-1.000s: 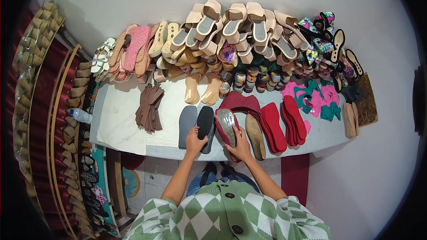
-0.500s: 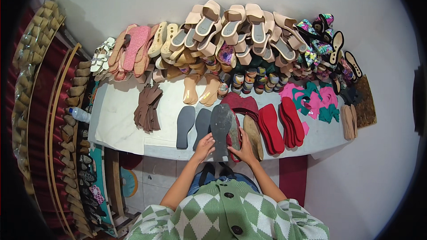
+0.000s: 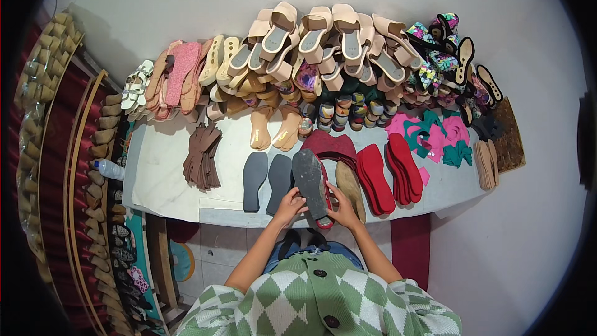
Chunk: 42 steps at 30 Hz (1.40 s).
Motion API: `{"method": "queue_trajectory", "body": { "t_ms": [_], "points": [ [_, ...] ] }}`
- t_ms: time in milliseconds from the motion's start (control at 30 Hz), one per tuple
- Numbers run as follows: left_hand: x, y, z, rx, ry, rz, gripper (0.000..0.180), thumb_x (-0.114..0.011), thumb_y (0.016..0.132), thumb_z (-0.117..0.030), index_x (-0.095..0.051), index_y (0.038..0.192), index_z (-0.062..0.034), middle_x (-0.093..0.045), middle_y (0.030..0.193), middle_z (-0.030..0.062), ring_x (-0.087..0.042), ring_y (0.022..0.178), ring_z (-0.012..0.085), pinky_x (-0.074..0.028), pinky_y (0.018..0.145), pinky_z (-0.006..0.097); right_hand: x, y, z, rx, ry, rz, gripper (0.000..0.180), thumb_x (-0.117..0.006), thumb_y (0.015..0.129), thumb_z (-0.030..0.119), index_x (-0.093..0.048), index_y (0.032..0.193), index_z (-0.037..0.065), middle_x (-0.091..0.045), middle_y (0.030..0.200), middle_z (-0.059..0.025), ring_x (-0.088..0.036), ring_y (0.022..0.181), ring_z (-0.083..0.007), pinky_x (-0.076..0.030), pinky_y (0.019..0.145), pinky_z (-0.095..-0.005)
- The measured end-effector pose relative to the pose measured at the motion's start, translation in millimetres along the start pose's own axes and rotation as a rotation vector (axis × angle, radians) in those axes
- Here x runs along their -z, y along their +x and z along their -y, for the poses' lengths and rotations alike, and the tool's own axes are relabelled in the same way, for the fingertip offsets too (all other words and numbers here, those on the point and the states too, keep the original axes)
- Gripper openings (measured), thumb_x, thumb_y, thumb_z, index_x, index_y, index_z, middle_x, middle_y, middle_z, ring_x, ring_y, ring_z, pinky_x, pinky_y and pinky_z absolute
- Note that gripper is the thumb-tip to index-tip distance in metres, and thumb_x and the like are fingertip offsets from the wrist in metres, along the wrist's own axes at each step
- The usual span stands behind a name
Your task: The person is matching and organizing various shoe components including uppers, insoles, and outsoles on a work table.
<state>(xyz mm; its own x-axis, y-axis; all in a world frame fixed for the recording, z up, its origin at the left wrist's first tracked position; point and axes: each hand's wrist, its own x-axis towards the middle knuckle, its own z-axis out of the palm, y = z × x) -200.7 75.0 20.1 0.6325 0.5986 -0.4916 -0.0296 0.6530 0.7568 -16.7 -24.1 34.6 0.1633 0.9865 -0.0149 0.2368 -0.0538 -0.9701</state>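
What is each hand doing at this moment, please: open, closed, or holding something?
Left hand: closed, holding the dark gray sole by its left edge.
Right hand: closed, holding the red piece beneath that sole.

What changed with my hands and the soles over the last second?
Your left hand lifted the dark sole from the grey soles and brought it rightward, over the red-edged shoe piece that your right hand still holds. The grey soles, red soles and brown strips stayed put.

Beige heeled sandals (image 3: pixel 351 43), brown strips (image 3: pixel 203 158), plastic bottle (image 3: pixel 111 169)
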Motion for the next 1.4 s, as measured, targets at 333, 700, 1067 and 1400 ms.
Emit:
{"method": "queue_trajectory", "body": {
  "t_ms": [333, 700, 1067, 1400],
  "points": [
    [-2, 7, 8, -0.056, -0.001, 0.033, 0.033, -0.051, 0.088, -0.001, -0.043, 0.12, -0.0072, -0.051, 0.112, 0.0037, -0.053, 0.104, 0.0136, -0.051, 0.085, 0.032, 12, 8, -12, -0.056, 0.049, 0.093, 0.049, -0.058, 0.082, 0.006, -0.039, 0.127, 0.005, -0.046, 0.125, -0.012, -0.054, 0.108, -0.0222, -0.045, 0.088, -0.0338],
    [1, 17, 0, -0.449, 0.751, 0.047, 0.03, -0.059, 0.086, -0.011, -0.046, 0.113, -0.0037, -0.051, 0.098, 0.0045, -0.054, 0.091, 0.0138, -0.044, 0.079, 0.028, -10, 5, 22, -0.071, -0.407, -0.082, 0.073, -0.076, 0.067, 0.026, -0.034, 0.123, 0.003, -0.051, 0.114, -0.0215, -0.053, 0.107, -0.0362, -0.043, 0.088, -0.0395],
    [26, 90, 47, -0.226, -0.366, -0.13, 0.04, -0.036, 0.096, -0.034, -0.044, 0.126, -0.0079, -0.053, 0.118, 0.0076, -0.05, 0.111, 0.0203, -0.042, 0.092, 0.036, -14, 5, 16, -0.026, -0.281, -0.081, 0.068, -0.073, 0.066, 0.014, -0.036, 0.122, 0.004, -0.049, 0.114, -0.0193, -0.051, 0.106, -0.0348, -0.041, 0.09, -0.0385],
    [3, 83, 42, -0.112, -0.418, -0.113, 0.042, -0.035, 0.095, -0.038, -0.049, 0.119, -0.0053, -0.057, 0.11, 0.0089, -0.056, 0.102, 0.021, -0.045, 0.089, 0.035, -5, -7, 19, 0.009, -0.088, -0.069, 0.062, -0.068, 0.072, 0.011, -0.039, 0.127, 0.003, -0.045, 0.125, -0.019, -0.046, 0.117, -0.0301, -0.037, 0.097, -0.0354]
  ]
}}
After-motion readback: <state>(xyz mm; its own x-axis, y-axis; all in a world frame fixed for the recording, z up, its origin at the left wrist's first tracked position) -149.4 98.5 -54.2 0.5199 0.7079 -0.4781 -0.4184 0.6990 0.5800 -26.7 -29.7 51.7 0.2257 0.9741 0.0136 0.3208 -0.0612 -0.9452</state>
